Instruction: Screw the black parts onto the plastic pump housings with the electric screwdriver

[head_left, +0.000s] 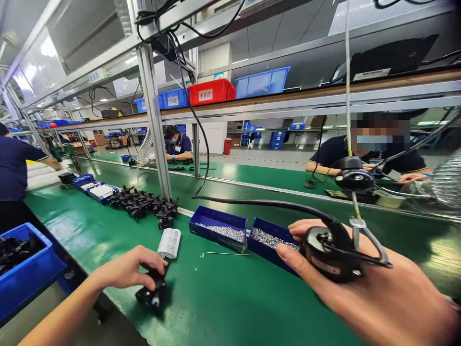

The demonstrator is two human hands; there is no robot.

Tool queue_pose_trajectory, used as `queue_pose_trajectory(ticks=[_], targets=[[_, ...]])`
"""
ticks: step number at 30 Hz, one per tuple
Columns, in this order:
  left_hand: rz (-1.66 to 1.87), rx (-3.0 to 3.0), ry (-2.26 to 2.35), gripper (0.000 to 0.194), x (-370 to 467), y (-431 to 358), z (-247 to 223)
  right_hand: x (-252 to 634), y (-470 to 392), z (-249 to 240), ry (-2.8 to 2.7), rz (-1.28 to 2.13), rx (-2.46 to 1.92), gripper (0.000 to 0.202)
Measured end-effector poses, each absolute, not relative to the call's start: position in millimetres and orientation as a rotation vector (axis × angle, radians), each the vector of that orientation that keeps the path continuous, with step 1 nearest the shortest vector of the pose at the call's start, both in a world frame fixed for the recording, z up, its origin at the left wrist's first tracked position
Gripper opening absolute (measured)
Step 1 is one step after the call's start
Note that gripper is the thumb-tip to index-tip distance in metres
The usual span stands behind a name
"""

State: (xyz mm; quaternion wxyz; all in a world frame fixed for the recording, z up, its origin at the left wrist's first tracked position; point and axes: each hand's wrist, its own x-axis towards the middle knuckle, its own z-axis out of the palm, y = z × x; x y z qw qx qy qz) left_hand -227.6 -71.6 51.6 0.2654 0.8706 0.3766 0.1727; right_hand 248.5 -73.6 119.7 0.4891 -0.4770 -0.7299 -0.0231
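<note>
Nearest the wearer, left hand (126, 269): it is laid over a small black plastic part (153, 293) on the green table (223, 307), the fingers (153, 265) curled down and clamped lightly on its top.
Risk at the part: it sits close to the near table edge, so it could be pushed off toward the floor if the grip is loosened or the hand is dragged back.
Right hand (374, 293): a black powered driver (331, 254) is gripped, the fingers (288, 254) wrapped part-way round its body, a thumb or finger seen above it.
Risk at the driver: its black cable (259, 204) is strung across the table over the trays, and the yellow hanging cord (347, 96) is pulled taut above; either could be snagged, and the tool jerked off line.
Just beyond the hands: two blue trays of small screws (219, 228) (268, 240) are set side by side, the right one touching or nearly touching the driver hand; one could be knocked and its screws spilled.
Loose bits: a few stray screws (202, 255) and a thin rod (226, 253) lie on the mat; they could be swept off unnoticed.
Label roll (169, 242): it lies near the left hand and could be rolled away.
Further back: a cluster of black parts (144, 202) is gathered by the frame post.
Far side: other people are seated at neighbouring lines, well apart.
</note>
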Motion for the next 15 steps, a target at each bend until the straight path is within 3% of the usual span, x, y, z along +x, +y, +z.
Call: queue_pose_trajectory(ticks=[7,11,15], targets=[[0.576,2.359,0.62,0.025,-86.4,-18.1,50.6,242.4,-84.1,136.4,-1.831,0.008,-1.233,0.038],[0.562,2.666,1.099,0.01,-34.8,61.5,45.3,243.0,-79.1,127.1,-1.869,0.141,-1.254,0.034],[0.675,2.705,1.235,0.028,12.1,112.5,25.9,233.9,-68.4,119.0,-1.993,0.268,-1.31,0.035]])
